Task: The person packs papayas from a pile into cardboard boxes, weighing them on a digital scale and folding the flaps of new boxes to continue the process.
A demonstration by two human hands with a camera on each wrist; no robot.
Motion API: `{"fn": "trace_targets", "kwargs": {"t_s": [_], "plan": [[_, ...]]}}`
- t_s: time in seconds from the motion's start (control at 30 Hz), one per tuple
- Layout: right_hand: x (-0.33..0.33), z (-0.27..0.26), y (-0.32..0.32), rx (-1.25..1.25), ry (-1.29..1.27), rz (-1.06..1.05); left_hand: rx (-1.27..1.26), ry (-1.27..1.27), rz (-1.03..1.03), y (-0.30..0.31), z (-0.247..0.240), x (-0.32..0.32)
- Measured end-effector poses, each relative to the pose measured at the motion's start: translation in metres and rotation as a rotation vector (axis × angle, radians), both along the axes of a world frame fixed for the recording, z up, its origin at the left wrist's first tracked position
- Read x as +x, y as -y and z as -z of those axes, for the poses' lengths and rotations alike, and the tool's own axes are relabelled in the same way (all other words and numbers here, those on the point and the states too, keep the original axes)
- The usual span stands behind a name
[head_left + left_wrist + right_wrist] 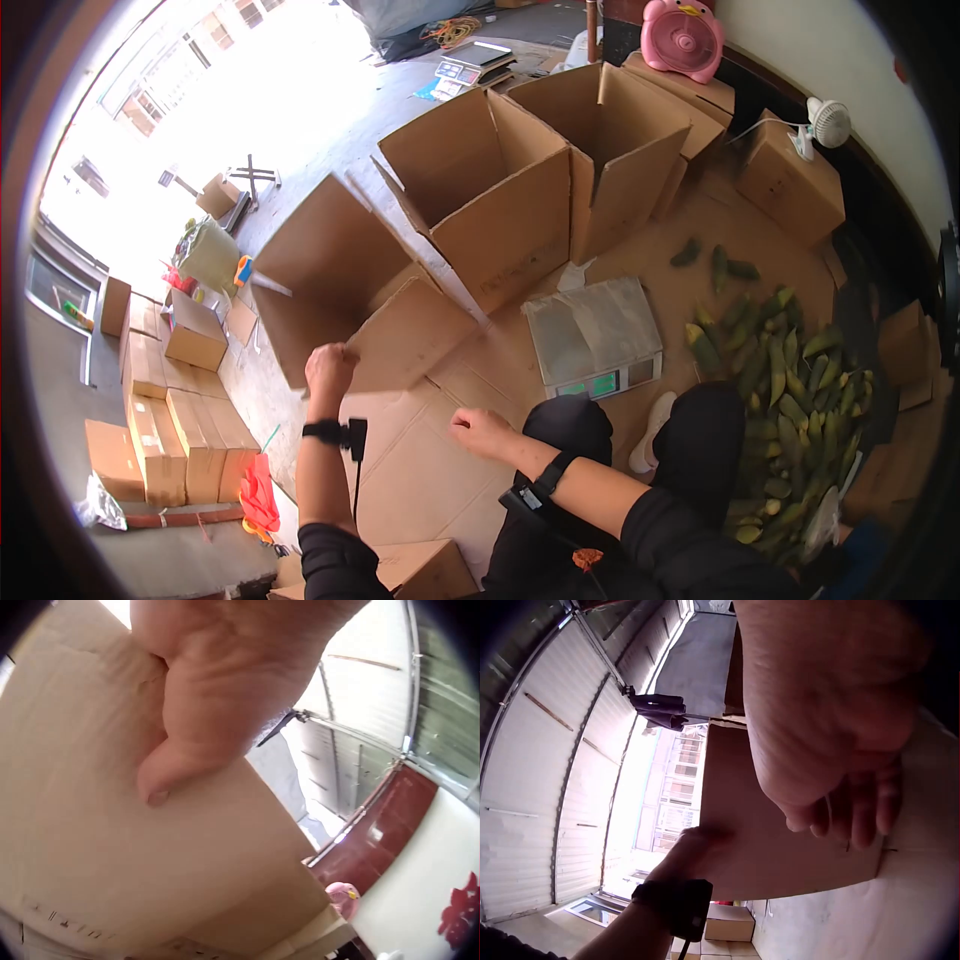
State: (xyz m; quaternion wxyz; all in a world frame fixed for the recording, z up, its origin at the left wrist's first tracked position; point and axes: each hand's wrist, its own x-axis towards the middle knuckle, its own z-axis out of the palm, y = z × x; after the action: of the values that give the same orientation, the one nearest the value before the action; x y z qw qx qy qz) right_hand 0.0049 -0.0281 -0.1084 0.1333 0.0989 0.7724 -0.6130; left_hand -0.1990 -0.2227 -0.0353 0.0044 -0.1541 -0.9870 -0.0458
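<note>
And there it was: the left hand (331,370) had a firm hold on the near edge of an open carton (415,332), thumb (169,780) against the cardboard's outer face, the other fingers hidden from the left wrist view! Over to the right hand (483,433): nothing in it, fingers loosely curled, hanging above the cardboard sheet (405,440) just short of the knees. The held carton stood tilted at the left end of a row, just beside two more upright boxes (505,230), mouths gaping. Right in front of them sat the scale (600,325), its display (605,384) glowing green! And what a heap of green vegetables (800,400) on the far right, with a few stragglers (720,268) lying apart, nearer the boxes. Behind, a pink fan (684,40) topped another carton.
</note>
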Motion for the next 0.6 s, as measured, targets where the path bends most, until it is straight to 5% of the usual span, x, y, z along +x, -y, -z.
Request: {"fn": "trace_targets", "kwargs": {"t_s": [0.17, 0.23, 0.33, 0.6], "plan": [[0.002, 0.019, 0.009, 0.071, -0.095, -0.051, 0.125, 0.252, -0.013, 0.011, -0.044, 0.095], [0.006, 0.000, 0.008, 0.176, -0.029, -0.350, 0.096, 0.252, 0.024, 0.016, -0.058, 0.124], [0.017, 0.010, 0.019, 0.281, -0.120, -0.496, 0.078, 0.225, 0.063, 0.017, -0.091, 0.152], [0.042, -0.007, 0.015, 0.260, -0.249, -0.597, 0.081, 0.246, 0.097, 0.002, -0.175, 0.214]]}}
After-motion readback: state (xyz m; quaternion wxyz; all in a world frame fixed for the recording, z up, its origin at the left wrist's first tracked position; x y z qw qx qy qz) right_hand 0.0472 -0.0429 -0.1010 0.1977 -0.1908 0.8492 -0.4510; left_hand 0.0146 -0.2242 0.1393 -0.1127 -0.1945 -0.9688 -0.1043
